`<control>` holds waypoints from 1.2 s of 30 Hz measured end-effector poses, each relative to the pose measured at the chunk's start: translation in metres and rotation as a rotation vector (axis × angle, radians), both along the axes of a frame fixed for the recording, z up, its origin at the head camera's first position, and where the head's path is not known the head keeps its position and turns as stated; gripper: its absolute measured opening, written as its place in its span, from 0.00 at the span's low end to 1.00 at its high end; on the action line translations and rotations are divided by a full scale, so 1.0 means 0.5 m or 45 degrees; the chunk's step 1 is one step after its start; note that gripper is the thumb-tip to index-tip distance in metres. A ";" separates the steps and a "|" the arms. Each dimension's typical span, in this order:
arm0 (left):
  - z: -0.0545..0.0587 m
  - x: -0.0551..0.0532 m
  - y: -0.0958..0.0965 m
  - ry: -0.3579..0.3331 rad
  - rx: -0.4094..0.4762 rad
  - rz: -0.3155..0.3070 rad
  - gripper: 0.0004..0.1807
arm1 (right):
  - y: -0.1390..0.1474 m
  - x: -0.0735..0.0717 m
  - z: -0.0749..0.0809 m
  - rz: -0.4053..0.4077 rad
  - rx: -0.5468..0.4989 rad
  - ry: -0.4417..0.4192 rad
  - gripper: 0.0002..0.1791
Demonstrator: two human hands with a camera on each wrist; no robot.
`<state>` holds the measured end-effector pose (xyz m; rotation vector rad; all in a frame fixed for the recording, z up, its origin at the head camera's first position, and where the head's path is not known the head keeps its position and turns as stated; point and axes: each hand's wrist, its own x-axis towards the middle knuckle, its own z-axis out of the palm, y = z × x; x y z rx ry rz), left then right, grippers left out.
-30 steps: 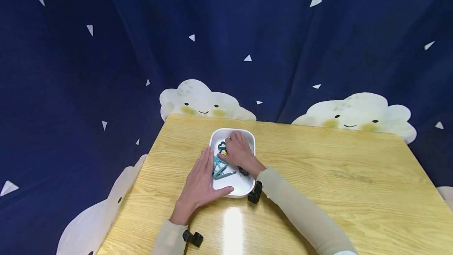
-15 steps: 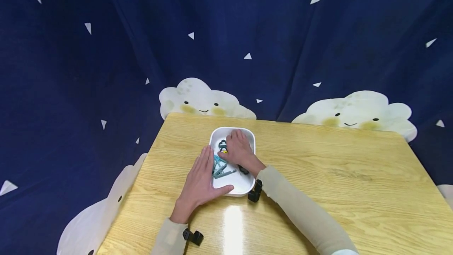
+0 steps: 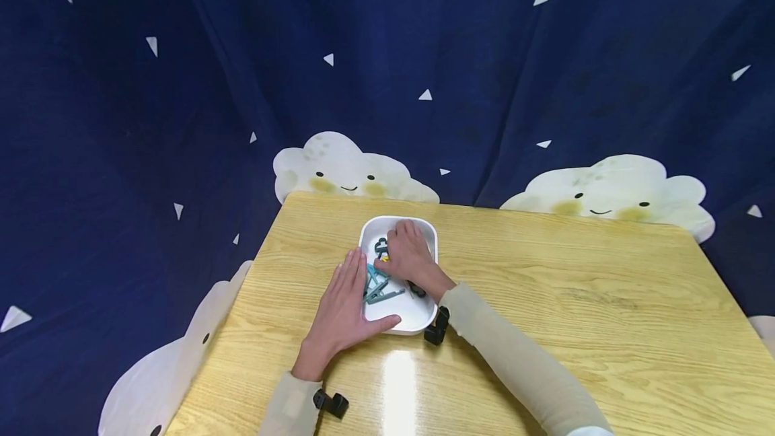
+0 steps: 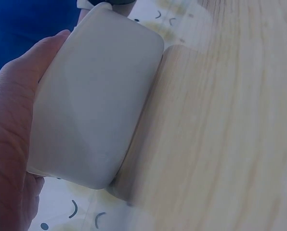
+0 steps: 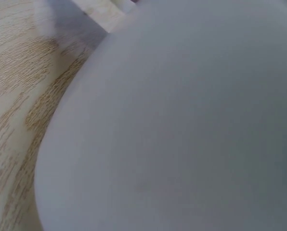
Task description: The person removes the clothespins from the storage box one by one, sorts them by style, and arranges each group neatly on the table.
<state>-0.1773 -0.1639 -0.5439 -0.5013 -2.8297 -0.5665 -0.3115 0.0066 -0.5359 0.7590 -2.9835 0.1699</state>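
A white rounded container (image 3: pixel 407 325) sits on the wooden table, and its outer wall (image 4: pixel 95 96) fills much of the left wrist view. My left hand (image 3: pixel 342 308) lies with straight fingers along its left side, the thumb stretched across the near rim. Inside the container is my right hand (image 3: pixel 412 256), fingertips bent down toward the far end; whatever they touch is hidden. Near them lie a dark green looped piece (image 3: pixel 381 245) and a small yellow bit (image 3: pixel 385 259). Closer in are a light blue angled piece (image 3: pixel 373 273), a long teal clip-like piece (image 3: pixel 385 297) and a dark piece (image 3: pixel 417 290).
The wooden table (image 3: pixel 575 301) stretches far to the right of the container. Behind it hangs a dark blue curtain (image 3: pixel 387 52) with white triangles and smiling clouds. Black wrist cameras sit at both cuffs, the right one (image 3: pixel 436 328) close to the container's near right corner.
Almost nothing differs. Both hands keep their places at the container; the head view has shifted slightly.
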 end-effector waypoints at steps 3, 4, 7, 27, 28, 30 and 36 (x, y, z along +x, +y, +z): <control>0.000 -0.001 0.000 -0.001 -0.006 0.002 0.76 | 0.001 0.001 0.004 0.007 -0.016 0.007 0.39; 0.000 -0.001 0.000 0.003 -0.005 0.003 0.76 | 0.002 0.001 0.004 0.010 -0.021 0.011 0.39; 0.001 0.000 0.000 0.017 0.001 0.001 0.76 | 0.002 0.001 0.005 0.012 -0.035 0.027 0.39; 0.001 0.000 0.002 0.000 -0.004 0.006 0.75 | 0.018 -0.001 0.040 -0.088 -0.123 0.136 0.37; 0.002 0.000 0.003 -0.006 -0.003 0.007 0.75 | 0.022 -0.001 0.043 -0.097 -0.130 0.137 0.37; 0.002 0.000 0.003 -0.011 -0.007 0.007 0.75 | 0.031 -0.001 0.051 -0.115 -0.150 0.130 0.37; 0.002 0.002 0.001 -0.032 -0.014 0.016 0.76 | 0.066 0.001 0.073 -0.176 -0.206 0.118 0.39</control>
